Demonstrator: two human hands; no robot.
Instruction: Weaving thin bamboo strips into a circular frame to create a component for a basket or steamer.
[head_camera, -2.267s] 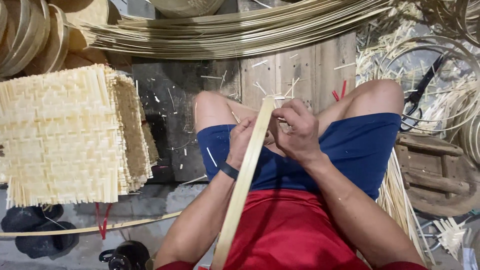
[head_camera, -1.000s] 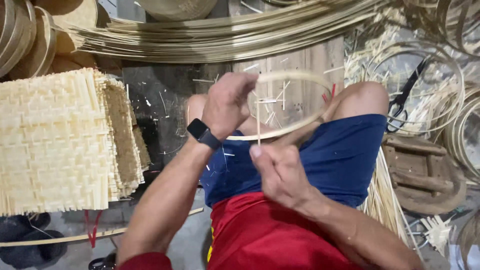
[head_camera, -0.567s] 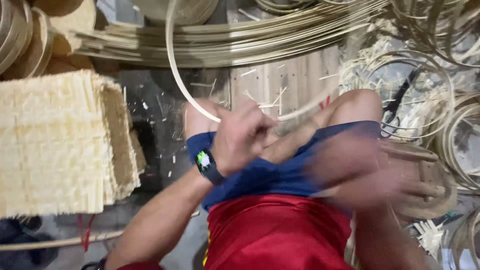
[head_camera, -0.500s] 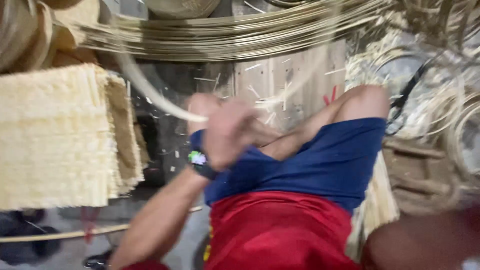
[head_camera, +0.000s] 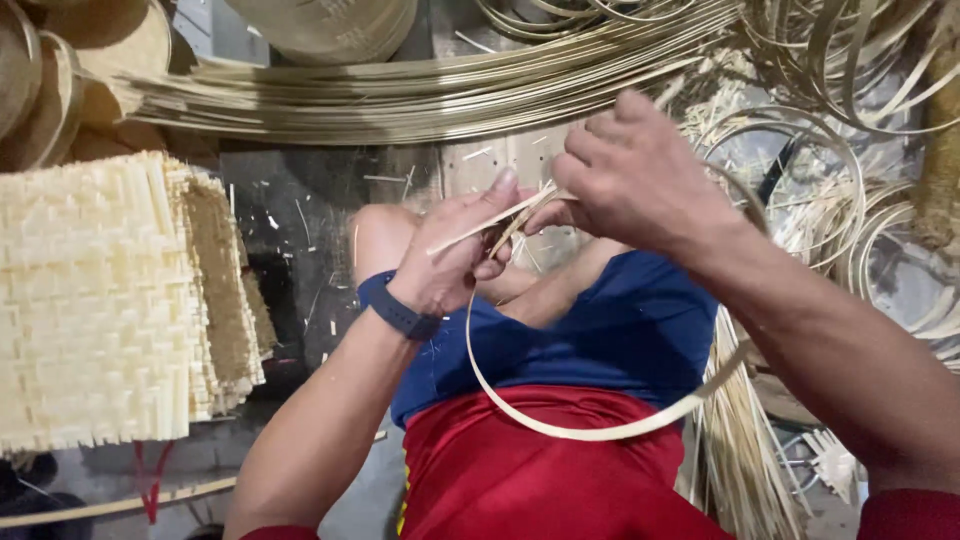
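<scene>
Both hands have come together again since half a second ago, when the right one was swung out low to the side and the strip was a blur overhead; the strip now hangs as a loop below them.

Head view: the left hand (head_camera: 455, 255), with a dark blue band on its wrist, is closed on one end of the thin pale bamboo strip (head_camera: 590, 430), thumb pressed along the top of it. The right hand (head_camera: 640, 175) sits just beside it, touching, with fingers curled and pinching the other end where the two ends cross. From that crossing the strip curves down over the blue shorts (head_camera: 600, 330) and the red shirt (head_camera: 540, 480), then rises to the right behind the right forearm.

Well left of the strip lies a stack of flat pale woven bamboo mats (head_camera: 110, 300) with frayed edges. Above the strip, across the floor, runs a long bundle of yellowish bamboo slats (head_camera: 420, 95). Right of the strip, loose coiled bamboo hoops (head_camera: 850, 190) lie tangled, with more straight splints (head_camera: 740, 450) beside the person's thigh.
</scene>
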